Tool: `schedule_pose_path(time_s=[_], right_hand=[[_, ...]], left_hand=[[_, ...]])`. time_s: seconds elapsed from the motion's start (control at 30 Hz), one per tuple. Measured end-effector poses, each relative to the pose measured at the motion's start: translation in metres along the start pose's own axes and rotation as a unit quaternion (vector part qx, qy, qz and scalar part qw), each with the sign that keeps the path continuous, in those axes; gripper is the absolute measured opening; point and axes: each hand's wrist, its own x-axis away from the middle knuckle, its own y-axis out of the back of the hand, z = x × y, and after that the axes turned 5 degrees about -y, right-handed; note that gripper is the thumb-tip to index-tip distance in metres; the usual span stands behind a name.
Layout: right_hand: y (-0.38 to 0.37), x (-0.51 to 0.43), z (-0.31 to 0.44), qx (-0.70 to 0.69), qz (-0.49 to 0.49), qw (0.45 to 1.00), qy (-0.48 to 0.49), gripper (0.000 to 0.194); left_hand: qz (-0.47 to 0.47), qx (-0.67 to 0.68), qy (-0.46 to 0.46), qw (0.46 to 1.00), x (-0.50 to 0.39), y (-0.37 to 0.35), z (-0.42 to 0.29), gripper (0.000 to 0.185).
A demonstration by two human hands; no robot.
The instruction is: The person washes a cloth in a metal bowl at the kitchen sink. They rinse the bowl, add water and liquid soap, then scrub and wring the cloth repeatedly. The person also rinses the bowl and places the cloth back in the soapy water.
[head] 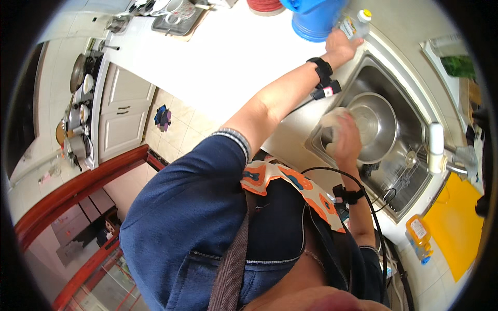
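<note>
My left hand (342,46) reaches to the back corner of the sink and grips a clear plastic bottle (362,26) with a yellow cap and a label. A blue plastic container (311,25) stands right beside that hand. My right hand (348,142), blurred, is over the near edge of the stainless steel sink (389,77). It holds a pale beige, cloth-like thing (334,118), whose exact kind is too blurred to tell. Close to my right fingers, a round metal basin (379,116) sits inside the sink. Both wrists wear black straps.
A white-handled faucet (436,149) stands at the sink's right. A wire rack (400,173) lies in the sink. Beyond are a yellow board (453,225) and an orange liquid bottle (419,235). A dark tray (181,24) with cups sits on the white counter (233,66). A black cable (369,194) crosses my right arm.
</note>
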Motion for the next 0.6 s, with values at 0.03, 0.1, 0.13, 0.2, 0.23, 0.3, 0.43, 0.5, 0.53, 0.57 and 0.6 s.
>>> schedule_pose_path(time_s=[0.03,0.1,0.13,0.2,0.23,0.3,0.43,0.5,0.53,0.57,0.6], right_hand=[[-0.005,-0.006,0.013,0.020,0.051,0.997,0.055,0.027],[-0.042,-0.019,0.054,0.148,0.156,0.952,0.217,0.046],[-0.062,-0.023,0.077,0.157,0.231,0.939,0.200,0.061],[-0.097,-0.062,0.097,-0.082,0.184,0.963,0.176,0.063],[-0.123,-0.089,0.110,-0.192,0.169,0.954,0.154,0.063],[-0.166,-0.138,0.128,-0.157,0.180,0.964,0.118,0.062],[-0.245,-0.222,0.164,0.172,0.075,0.945,0.269,0.053],[-0.286,-0.261,0.187,0.177,0.052,0.950,0.252,0.051],[-0.303,-0.278,0.195,0.187,0.039,0.953,0.236,0.051],[-0.319,-0.299,0.204,0.196,0.024,0.954,0.226,0.051],[-0.331,-0.318,0.209,0.231,0.004,0.948,0.219,0.050]], left_hand=[[0.006,0.007,-0.009,1.000,0.007,0.007,0.003,0.065],[0.006,0.117,-0.150,0.982,0.034,0.034,0.021,0.055],[0.053,0.031,-0.104,0.993,0.048,0.052,0.031,0.061],[0.100,-0.001,-0.093,0.991,0.085,0.097,0.061,0.066],[0.110,0.061,-0.046,0.991,0.104,0.125,0.078,0.062],[0.044,0.150,-0.003,0.988,0.137,0.183,0.113,0.043],[-0.108,0.354,0.120,0.921,0.173,0.293,0.181,0.023],[-0.113,0.355,0.152,0.916,0.171,0.336,0.215,0.020],[-0.111,0.356,0.152,0.915,0.164,0.348,0.228,0.020],[-0.110,0.360,0.148,0.914,0.153,0.362,0.242,0.020],[-0.092,0.364,0.121,0.919,0.140,0.372,0.255,0.019]])
